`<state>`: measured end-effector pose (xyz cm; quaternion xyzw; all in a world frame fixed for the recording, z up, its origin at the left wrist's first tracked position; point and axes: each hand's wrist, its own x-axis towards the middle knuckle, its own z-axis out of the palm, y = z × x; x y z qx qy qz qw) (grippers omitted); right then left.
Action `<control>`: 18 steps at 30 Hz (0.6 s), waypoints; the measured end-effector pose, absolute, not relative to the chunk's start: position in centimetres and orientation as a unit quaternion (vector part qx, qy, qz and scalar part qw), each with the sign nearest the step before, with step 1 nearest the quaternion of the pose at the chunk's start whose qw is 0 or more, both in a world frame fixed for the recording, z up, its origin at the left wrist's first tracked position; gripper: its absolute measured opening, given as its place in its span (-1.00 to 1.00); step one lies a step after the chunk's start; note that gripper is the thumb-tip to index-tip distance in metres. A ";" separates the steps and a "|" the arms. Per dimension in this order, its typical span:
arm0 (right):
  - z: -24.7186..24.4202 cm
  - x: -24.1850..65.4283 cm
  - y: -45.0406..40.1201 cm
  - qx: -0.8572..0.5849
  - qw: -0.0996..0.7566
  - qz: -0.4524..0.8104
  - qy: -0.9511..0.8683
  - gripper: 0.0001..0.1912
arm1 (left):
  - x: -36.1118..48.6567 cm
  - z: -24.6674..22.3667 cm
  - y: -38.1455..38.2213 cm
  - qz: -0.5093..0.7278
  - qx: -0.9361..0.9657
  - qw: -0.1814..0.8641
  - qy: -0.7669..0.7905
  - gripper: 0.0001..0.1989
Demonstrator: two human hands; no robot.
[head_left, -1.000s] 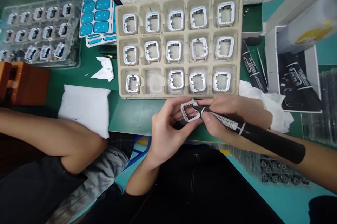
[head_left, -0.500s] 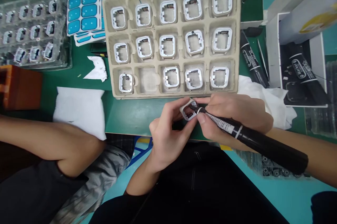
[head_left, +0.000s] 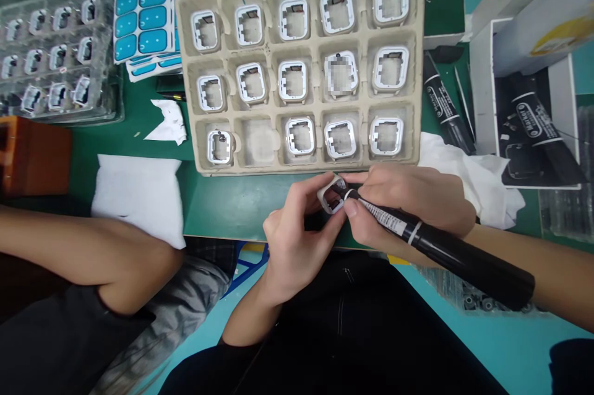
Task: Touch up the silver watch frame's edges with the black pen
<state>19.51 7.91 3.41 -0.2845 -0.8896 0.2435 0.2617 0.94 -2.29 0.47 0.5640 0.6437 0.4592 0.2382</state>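
My left hand (head_left: 299,237) pinches a small white watch-case frame (head_left: 327,197) between thumb and fingers, just over the table's front edge. In my right hand (head_left: 408,203) is a thick black marker (head_left: 468,265) with a white label, slanting down to the left. Its tip end reaches into the frame's opening; the exact contact point is too small to make out. Beyond my hands lies a beige moulded tray (head_left: 297,171), with similar white frames (head_left: 299,137) in its pockets. One front-row pocket (head_left: 260,141) holds no frame.
A co-worker's bare arm (head_left: 93,249) rests at the left, near a folded white cloth (head_left: 138,197). Blue sticker sheets (head_left: 152,17), clear trays (head_left: 109,98) and an orange box (head_left: 37,153) stand behind. To the right are another marker (head_left: 445,101), a crumpled tissue (head_left: 492,190) and a white box (head_left: 568,110).
The marker and my right hand have shifted slightly left, with the tip end still in the frame. My left hand stays nearly in place; the tray appears slightly further left.
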 end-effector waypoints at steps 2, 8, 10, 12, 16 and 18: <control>3.6 19.1 7.6 -0.286 0.281 0.224 -0.888 -0.81 | 1.0 0.4 -2.3 0.458 0.567 0.230 0.645 -0.49; 3.3 18.1 7.4 -0.261 0.360 0.186 -0.876 -0.67 | 1.2 0.5 -2.3 0.455 0.566 0.216 0.653 -0.56; 3.2 18.0 7.4 -0.254 0.381 0.187 -0.869 -0.67 | 1.2 0.6 -2.3 0.457 0.562 0.225 0.652 -0.56; 3.3 18.0 7.4 -0.260 0.375 0.190 -0.869 -0.67 | 1.2 0.7 -2.2 0.458 0.558 0.237 0.650 -0.56; 3.6 18.1 7.4 -0.275 0.335 0.200 -0.879 -0.67 | 1.0 0.8 -2.1 0.459 0.557 0.246 0.648 -0.56; 3.7 18.1 7.5 -0.276 0.309 0.201 -0.888 -0.68 | 1.0 0.8 -2.0 0.461 0.558 0.247 0.644 -0.58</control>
